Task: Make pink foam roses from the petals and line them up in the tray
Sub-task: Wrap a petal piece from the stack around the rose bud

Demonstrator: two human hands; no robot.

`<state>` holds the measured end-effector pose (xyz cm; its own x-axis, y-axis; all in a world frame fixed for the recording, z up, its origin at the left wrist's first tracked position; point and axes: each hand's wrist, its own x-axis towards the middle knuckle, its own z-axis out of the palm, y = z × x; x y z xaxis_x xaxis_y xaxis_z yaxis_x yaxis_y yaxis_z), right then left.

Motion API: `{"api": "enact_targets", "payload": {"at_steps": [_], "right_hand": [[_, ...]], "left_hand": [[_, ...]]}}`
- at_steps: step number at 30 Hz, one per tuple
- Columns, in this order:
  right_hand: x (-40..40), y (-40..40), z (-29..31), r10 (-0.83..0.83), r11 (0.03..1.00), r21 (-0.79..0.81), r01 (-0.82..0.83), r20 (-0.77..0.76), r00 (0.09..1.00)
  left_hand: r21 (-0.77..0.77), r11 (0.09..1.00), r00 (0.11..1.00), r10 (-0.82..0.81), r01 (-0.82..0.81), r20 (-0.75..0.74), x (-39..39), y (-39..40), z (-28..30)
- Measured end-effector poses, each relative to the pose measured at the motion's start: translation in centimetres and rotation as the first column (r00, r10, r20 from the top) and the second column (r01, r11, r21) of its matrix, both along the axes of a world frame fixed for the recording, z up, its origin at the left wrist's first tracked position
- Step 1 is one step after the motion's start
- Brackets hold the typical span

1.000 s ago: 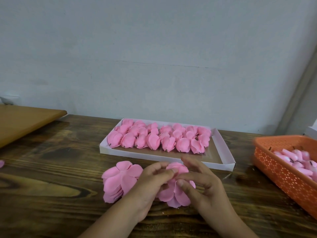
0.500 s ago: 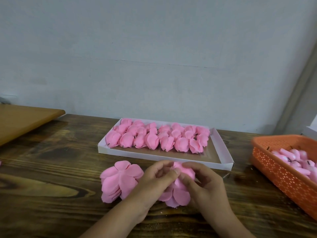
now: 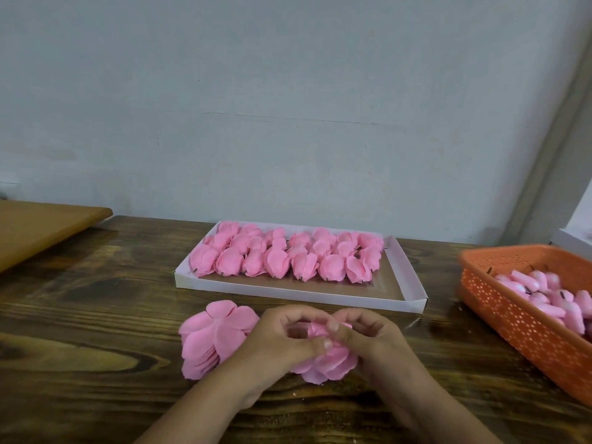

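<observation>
Grey wall [image 3: 288, 91], dark wood table [image 3: 80, 315], lighter board [image 3: 38, 229] at L

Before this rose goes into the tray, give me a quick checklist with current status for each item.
1. Both hands on the rose: ok; left hand and right hand pinch the unfinished rose.
2. Petals fully wrapped: not ok; lower petals still fan out.
3. Free space in tray: ok; bare front strip.
4. Finished roses in rows: ok.
5. Petal stack in reach: ok; beside left hand.
6. Orange basket stocked: ok.
</observation>
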<state>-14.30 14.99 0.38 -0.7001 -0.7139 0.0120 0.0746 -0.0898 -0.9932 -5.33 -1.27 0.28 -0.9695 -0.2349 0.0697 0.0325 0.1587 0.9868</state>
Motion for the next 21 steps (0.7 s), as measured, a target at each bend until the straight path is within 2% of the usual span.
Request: {"api": "enact_targets", "payload": {"at_steps": [5,8,11,14,17,21], "right_hand": [[-0.17,-0.24,0.13,0.038,0.999,-0.023,-0.036,0.094,0.995],[-0.42,-0.23,0.55,0.102,0.993,-0.069,-0.091,0.180,0.978],[-0.69,0.04,0.54,0.105,0.988,-0.133,-0.073,0.250,0.963],[-0.55,0.04,0.29,0.050,0.993,-0.116,-0.029,0.175,0.983],[-0.20,-0.19,0.10,-0.022,0.996,-0.088,0.029,0.070,0.997],[0.14,-0.34,-0.09,-0.041,0.995,-0.096,0.037,-0.045,0.998]], "left_hand": [[0.042,0.996,0.997,0.073,-0.074,0.026,-0.07,-0.06,-0.14],[0.145,0.981,0.991,0.122,-0.129,0.057,-0.16,-0.14,-0.03],[0.237,0.963,0.991,0.120,-0.131,0.061,-0.35,-0.24,0.00],[0.269,0.955,0.992,0.119,-0.127,0.045,-0.32,-0.28,0.04],[0.236,0.963,0.991,0.124,-0.130,0.042,-0.22,-0.24,-0.06],[0.200,0.973,0.993,0.112,-0.118,0.038,-0.35,-0.12,-0.27]]}}
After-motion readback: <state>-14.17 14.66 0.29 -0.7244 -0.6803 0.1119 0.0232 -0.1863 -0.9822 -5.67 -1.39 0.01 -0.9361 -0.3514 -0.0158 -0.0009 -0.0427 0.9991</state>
